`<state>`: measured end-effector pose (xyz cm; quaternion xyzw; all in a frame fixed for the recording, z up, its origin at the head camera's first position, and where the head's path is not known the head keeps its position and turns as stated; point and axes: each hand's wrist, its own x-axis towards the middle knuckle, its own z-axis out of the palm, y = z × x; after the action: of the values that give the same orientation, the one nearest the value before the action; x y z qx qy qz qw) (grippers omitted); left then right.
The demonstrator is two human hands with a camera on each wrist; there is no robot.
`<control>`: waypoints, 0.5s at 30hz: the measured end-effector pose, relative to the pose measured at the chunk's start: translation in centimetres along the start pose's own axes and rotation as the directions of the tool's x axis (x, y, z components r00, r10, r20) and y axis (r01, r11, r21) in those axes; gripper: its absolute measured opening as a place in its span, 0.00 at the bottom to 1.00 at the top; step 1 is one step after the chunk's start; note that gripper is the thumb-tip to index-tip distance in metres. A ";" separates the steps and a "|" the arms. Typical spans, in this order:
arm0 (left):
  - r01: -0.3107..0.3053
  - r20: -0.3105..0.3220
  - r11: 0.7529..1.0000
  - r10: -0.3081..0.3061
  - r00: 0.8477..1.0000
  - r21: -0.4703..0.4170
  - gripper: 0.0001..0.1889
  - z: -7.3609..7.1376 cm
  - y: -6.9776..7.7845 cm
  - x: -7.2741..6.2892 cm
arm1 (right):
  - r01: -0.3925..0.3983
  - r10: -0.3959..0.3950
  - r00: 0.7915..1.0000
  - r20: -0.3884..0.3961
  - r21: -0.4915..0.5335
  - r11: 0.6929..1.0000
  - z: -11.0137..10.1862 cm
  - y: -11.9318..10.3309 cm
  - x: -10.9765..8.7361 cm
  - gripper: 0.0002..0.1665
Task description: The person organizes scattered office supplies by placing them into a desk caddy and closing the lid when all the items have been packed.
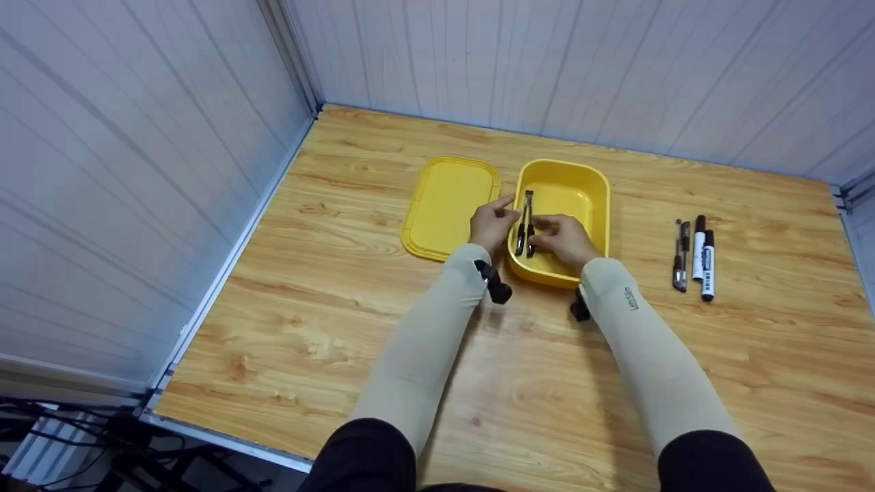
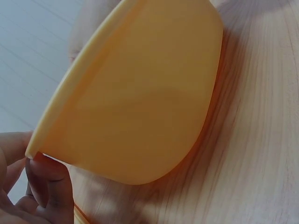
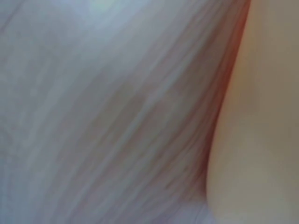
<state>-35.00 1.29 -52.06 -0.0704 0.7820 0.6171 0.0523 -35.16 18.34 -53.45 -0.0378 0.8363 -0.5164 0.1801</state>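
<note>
A yellow plastic box stands open on the wooden table. Two dark gel pens lie side by side along its left inner wall. My left hand pinches the box's left rim between thumb and fingers; the left wrist view shows this hand with the box's outer wall beside it. Reaching into the box, my right hand has thumb and fingertips on the right-hand pen. In the right wrist view only the box's side and blurred table show; the hand is hidden.
The yellow lid lies flat just left of the box. On the right of the table are two more pens and two black-and-white markers. White panel walls stand behind and at the left.
</note>
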 end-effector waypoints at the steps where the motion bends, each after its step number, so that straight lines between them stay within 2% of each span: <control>1: -0.001 -0.001 1.000 0.001 1.000 0.001 0.21 0.0 0.0 0.0 | 0.005 -0.005 1.000 0.006 0.006 1.000 0.0 0.0 0.0 0.34; 9: 0.021 -0.007 1.000 -0.021 1.000 -0.016 0.21 0.1 0.0 0.0 | 0.024 -0.024 1.000 0.000 -0.050 0.998 0.1 0.0 -0.1 0.34; 15: 0.009 -0.006 1.000 -0.009 1.000 -0.015 0.21 0.1 0.0 0.0 | 0.029 -0.029 1.000 0.010 -0.064 0.998 0.0 -0.2 -0.2 0.34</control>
<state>-35.04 1.40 -52.07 -0.0763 0.7773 0.6223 0.0522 -35.00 18.35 -53.25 -0.0578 0.8510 -0.4918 0.1749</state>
